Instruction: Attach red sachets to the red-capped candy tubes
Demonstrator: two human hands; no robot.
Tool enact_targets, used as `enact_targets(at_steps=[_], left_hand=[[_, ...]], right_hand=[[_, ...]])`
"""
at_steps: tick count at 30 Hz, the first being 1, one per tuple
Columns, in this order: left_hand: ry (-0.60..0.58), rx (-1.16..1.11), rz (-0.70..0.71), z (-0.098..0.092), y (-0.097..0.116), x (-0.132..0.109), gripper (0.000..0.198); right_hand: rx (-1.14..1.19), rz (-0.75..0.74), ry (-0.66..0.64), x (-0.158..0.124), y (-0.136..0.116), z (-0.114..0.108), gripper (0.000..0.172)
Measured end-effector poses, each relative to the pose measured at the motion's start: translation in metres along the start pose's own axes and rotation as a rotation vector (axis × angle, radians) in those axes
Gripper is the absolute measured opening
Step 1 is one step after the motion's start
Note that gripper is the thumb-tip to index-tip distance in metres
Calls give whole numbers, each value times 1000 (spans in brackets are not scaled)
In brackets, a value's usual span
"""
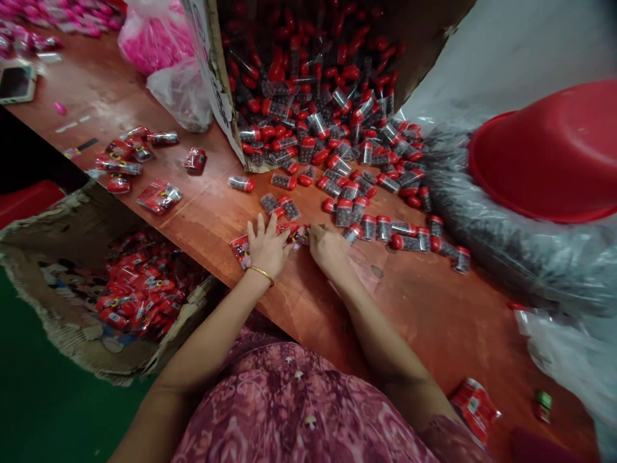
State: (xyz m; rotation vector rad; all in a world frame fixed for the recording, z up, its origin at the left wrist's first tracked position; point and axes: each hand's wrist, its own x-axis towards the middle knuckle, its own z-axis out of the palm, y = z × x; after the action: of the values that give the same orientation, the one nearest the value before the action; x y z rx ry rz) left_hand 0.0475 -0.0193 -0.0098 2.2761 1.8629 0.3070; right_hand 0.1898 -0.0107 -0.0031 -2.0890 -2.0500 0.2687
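My left hand (267, 249) lies with fingers spread over red printed plastic packets on the table. One packet (239, 247) sticks out past its left side. Between my hands is a shiny red packet (299, 234), partly covered by my fingers. My right hand (328, 249) has its fingers pinched at the right end of that packet. Just beyond my hands lie small clear tubes with red caps and dark contents, among them one tube (289, 208). Whether the packet between my hands holds a tube is hidden.
A tipped cardboard box (216, 83) spills many red-capped tubes (344, 167) onto the table. Wrapped packets (161, 195) lie at left, above a torn carton (43, 328) of red packets. A red tub (544, 154) rests on a plastic-wrapped bundle (511, 257). A phone (17, 83) lies far left.
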Motion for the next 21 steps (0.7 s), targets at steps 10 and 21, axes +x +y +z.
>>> enact_targets(at_steps=[10, 21], left_hand=[[158, -267, -45, -16, 8, -6, 43], [83, -1587, -435, -7, 34, -22, 30]], right_hand=[[758, -53, 200, -5, 21, -2, 37], [1012, -57, 180, -46, 0, 2, 25]])
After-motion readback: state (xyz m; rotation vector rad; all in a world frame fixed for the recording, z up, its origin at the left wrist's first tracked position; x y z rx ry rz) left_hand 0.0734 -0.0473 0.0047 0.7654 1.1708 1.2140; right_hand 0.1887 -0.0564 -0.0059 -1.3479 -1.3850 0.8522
